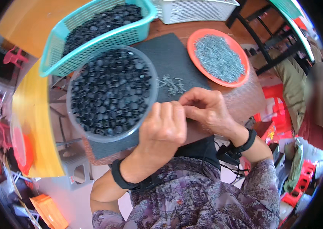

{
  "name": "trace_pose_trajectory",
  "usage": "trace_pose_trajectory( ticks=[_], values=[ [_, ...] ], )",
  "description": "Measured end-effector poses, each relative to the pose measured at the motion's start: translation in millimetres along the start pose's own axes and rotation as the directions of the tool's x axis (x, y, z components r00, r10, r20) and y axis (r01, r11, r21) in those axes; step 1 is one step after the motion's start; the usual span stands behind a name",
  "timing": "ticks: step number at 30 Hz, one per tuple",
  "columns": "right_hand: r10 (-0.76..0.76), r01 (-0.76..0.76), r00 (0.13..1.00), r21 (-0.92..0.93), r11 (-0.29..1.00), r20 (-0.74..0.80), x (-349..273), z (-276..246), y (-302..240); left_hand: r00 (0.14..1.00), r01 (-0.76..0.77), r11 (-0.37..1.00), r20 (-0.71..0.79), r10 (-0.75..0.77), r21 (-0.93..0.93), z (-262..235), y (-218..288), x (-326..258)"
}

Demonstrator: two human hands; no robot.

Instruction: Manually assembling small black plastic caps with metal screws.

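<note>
My left hand (163, 124) is closed in a fist, its knuckles up, beside the right rim of a clear round bowl (155, 86). Small black round plastic caps (111, 91) fill that bowl. Thumb and forefinger of my right hand (207, 110) come together in a pinch right against the left fist. Whatever lies between the fingers of either hand is hidden. Just beyond the hands, a small heap of thin silver screws or pins (173, 87) lies on a dark mat (165, 49).
An orange plate (191, 51) heaped with small silver metal pieces (219, 57) stands at the far right. Behind the bowl is a teal basket (134, 33) of black parts, next to a white basket (196, 11). Another person's leg (289, 82) shows at right.
</note>
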State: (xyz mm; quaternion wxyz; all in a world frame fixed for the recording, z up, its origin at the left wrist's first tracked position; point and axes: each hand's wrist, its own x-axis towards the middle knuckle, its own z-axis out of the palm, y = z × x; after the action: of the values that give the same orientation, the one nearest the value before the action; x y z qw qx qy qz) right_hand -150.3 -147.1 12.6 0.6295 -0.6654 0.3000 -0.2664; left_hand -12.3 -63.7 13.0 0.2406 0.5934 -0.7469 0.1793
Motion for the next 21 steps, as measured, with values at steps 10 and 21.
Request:
trace_pose_trajectory(
  ticks=[10,21],
  values=[
    [0.106,-0.106,0.991,0.005,0.994,0.078,-1,-18,-9,0.967,0.235,0.865,0.020,-0.252,-0.444,7,1,-6],
    [0.157,-0.156,0.988,-0.023,0.987,0.005,-7,-15,-10,0.960,0.271,0.922,0.013,-0.279,-0.275,5,11,-12]
  ],
)
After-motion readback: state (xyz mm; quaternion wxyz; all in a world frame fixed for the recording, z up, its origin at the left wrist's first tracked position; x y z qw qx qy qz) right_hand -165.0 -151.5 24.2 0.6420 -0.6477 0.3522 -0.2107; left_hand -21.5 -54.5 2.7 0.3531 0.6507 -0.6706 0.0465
